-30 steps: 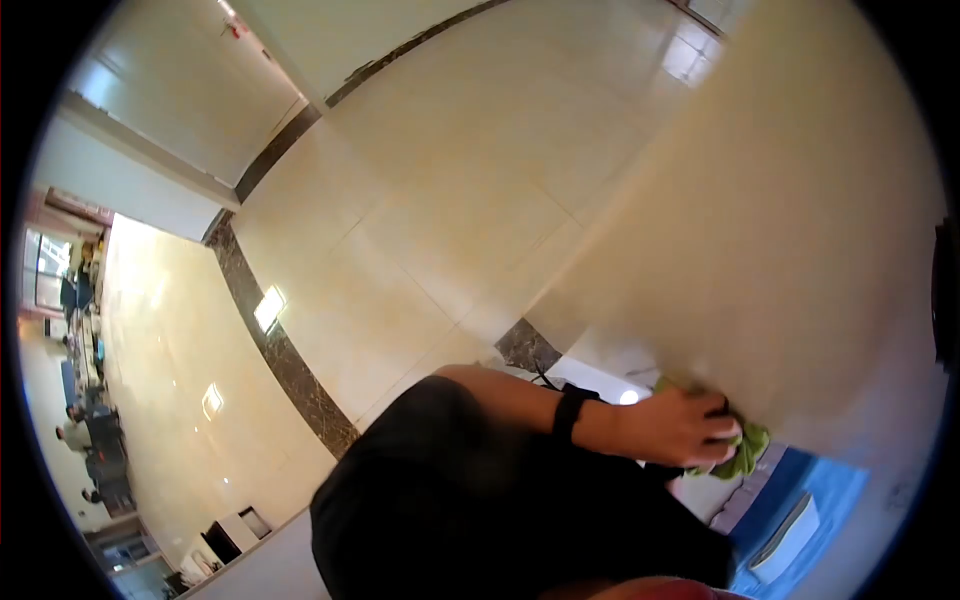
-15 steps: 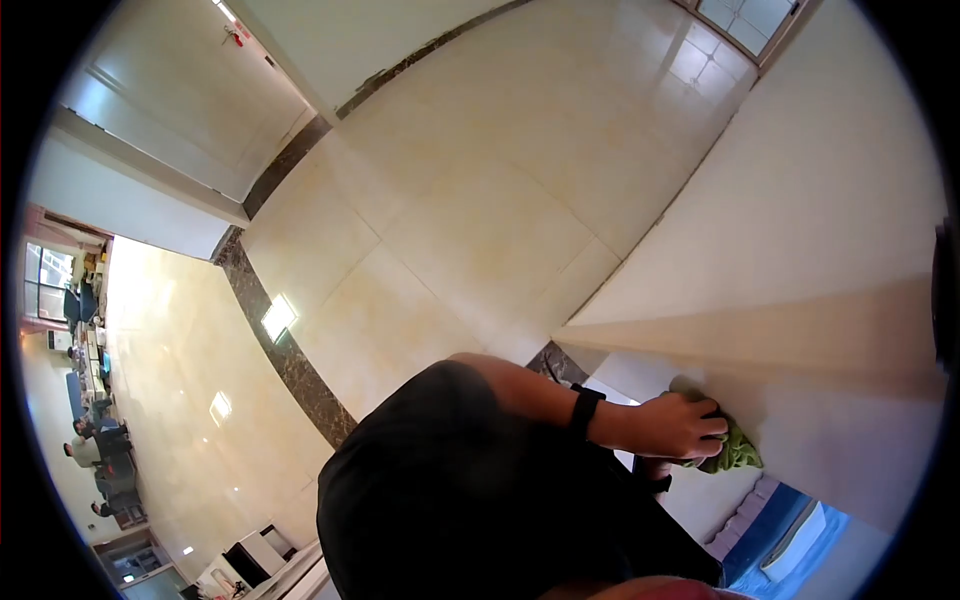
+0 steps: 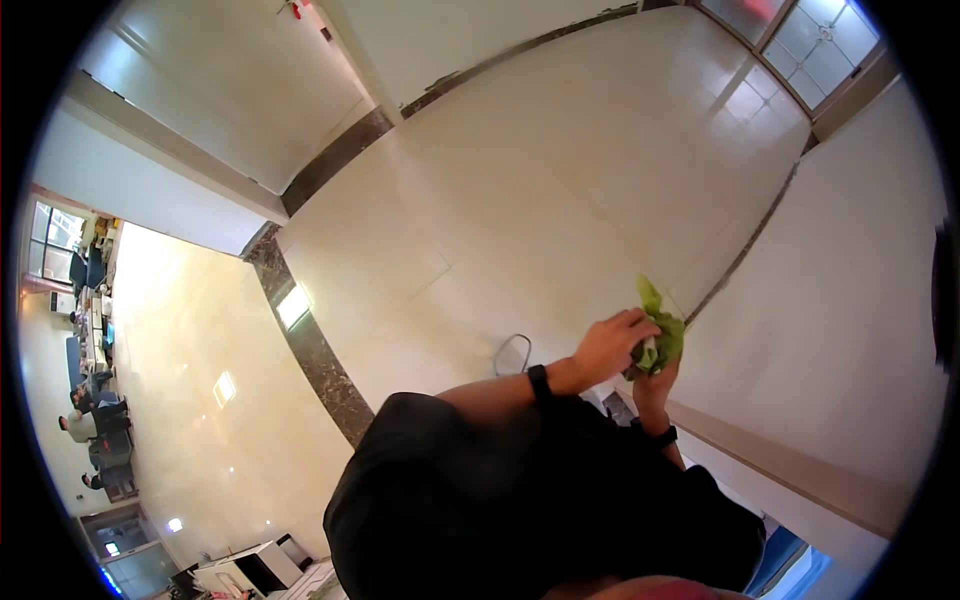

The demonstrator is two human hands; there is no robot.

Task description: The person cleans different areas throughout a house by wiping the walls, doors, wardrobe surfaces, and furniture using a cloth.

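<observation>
A crumpled green cloth [image 3: 660,345] is bunched between my two hands, with one corner sticking up at its far side. My left hand [image 3: 607,348] has its fingers bent over the cloth's near left side. From below and to the right, my right hand [image 3: 655,388] grips the same cloth, its fingers partly hidden by the folds. Each wrist wears a black band. To the left of my left hand, a thin dark loop [image 3: 513,354] shows against the floor; I cannot tell what it belongs to.
A white wall [image 3: 830,260] with a ledge [image 3: 780,460] runs along the right. Pale floor tiles [image 3: 480,220] stretch ahead, crossed by a dark stone strip [image 3: 318,360]. A door [image 3: 220,90] stands at upper left, glass doors [image 3: 820,50] at upper right. Several people [image 3: 95,425] sit far left.
Both hands have moved with the green cloth up and left in view, away from the wall surface to over the floor. My right hand now shows more. The view has shifted.
</observation>
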